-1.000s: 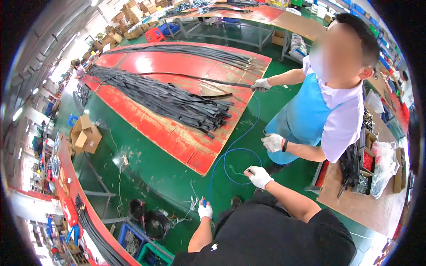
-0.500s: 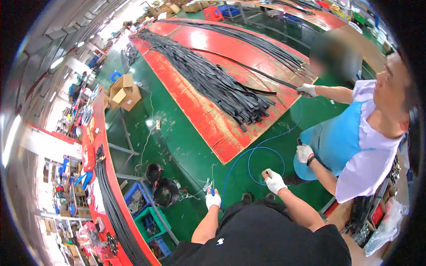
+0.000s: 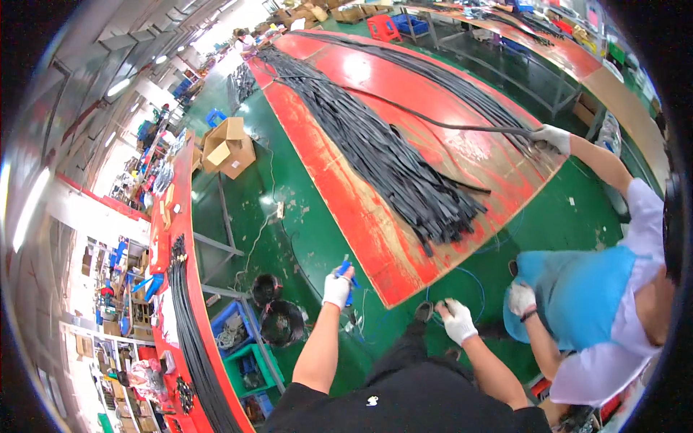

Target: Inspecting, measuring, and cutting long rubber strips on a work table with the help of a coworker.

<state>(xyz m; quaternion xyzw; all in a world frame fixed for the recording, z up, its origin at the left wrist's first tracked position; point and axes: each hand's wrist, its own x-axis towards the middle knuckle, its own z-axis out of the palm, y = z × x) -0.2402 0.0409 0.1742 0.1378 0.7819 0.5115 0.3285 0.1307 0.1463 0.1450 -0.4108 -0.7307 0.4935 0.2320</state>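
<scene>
My left hand (image 3: 338, 287), in a white glove with bare fingertips, is closed around a blue air gun (image 3: 350, 280) with a short metal tip. It is held over the green floor, left of the red table's near corner. My right hand (image 3: 459, 323), gloved alike, hangs lower and to the right with its fingers curled in. Whatever lies between those fingers is too small to make out. A blue hose (image 3: 473, 277) loops on the floor just beyond it. On the red table (image 3: 397, 281) lies a thick bundle of long black strips (image 3: 375, 155).
At the right a co-worker in a blue apron (image 3: 577, 296) grips a long black strip (image 3: 469, 128) with one gloved hand (image 3: 553, 138). A second strip pile (image 3: 447, 76) lies along the table's far side. Left stand a cardboard box (image 3: 229, 148), black buckets (image 3: 281, 322) and a red bench (image 3: 206, 317).
My left hand has risen toward the table corner with the air gun; my right hand sits slightly lower. The table appears nearer. The co-worker's strip-holding hand has shifted right.
</scene>
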